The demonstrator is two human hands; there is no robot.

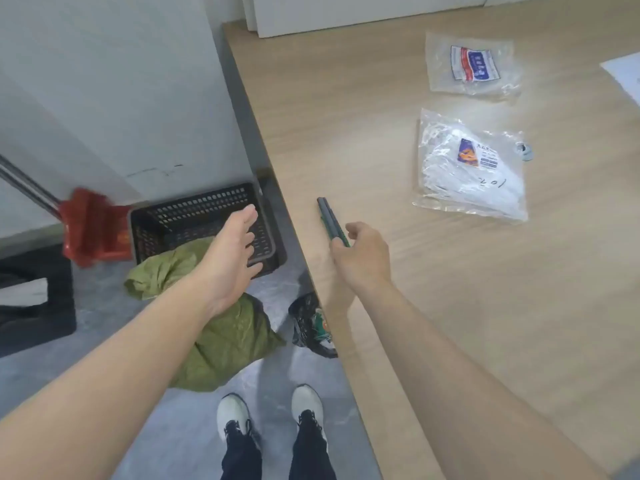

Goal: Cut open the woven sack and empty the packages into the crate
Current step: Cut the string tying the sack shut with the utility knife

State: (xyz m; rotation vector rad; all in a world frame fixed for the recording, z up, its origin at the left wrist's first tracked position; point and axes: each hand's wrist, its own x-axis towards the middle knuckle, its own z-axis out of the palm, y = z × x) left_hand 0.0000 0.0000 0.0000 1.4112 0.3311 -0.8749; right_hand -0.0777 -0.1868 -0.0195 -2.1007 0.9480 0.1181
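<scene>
Right hand point(363, 261) pinches the near end of the knife point(329, 220) lying at the tabletop point(346, 133) edge, handy for cutting. Left hand point(232, 261), wide and empty, reaches over the green sack point(228, 337) on the floor. The crate point(194, 202) sits at the sack's 12 o'clock, ready for emptying.

Wooden table point(346, 98) — cutter point(329, 216), perhaps, two clear packets point(471, 65) point(471, 168), floor point(273, 375) — crate point(194, 206), green sack point(228, 337)

Dark trousers point(241, 459) are worn with white trainers point(232, 410), which are fastened with black laces point(236, 430). Both forearms point(138, 358) are seen bare down to the left hand point(232, 258) and right hand point(362, 259).
</scene>
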